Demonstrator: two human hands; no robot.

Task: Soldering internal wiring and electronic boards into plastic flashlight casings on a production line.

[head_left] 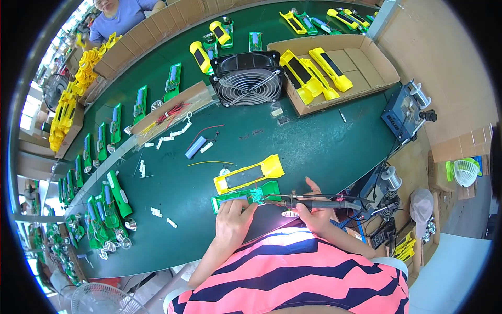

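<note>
My left hand point(234, 222) grips the near edge of a green lamp housing point(271, 188), its fingers bent over a blue cell inside. A small green circuit board point(257, 195) sits in the housing beside the fingertips. My right hand point(316, 213) holds a soldering iron point(329, 203) with a dark handle, its tip pointing left at the board. Whether the tip touches the board is too small to tell. Just beyond lies a yellow lamp cover point(246, 177) with a dark panel. A round reflector point(289, 213) sits below the iron, near my right hand.
A black fan point(248, 83) stands at the back, beside a cardboard box point(361, 65) holding yellow covers. Soldering stations point(402, 118) occupy the right edge. A loose blue cell point(196, 147) and white connectors lie left of centre. Green housings point(104, 209) line the left; another person point(119, 21) sits beyond.
</note>
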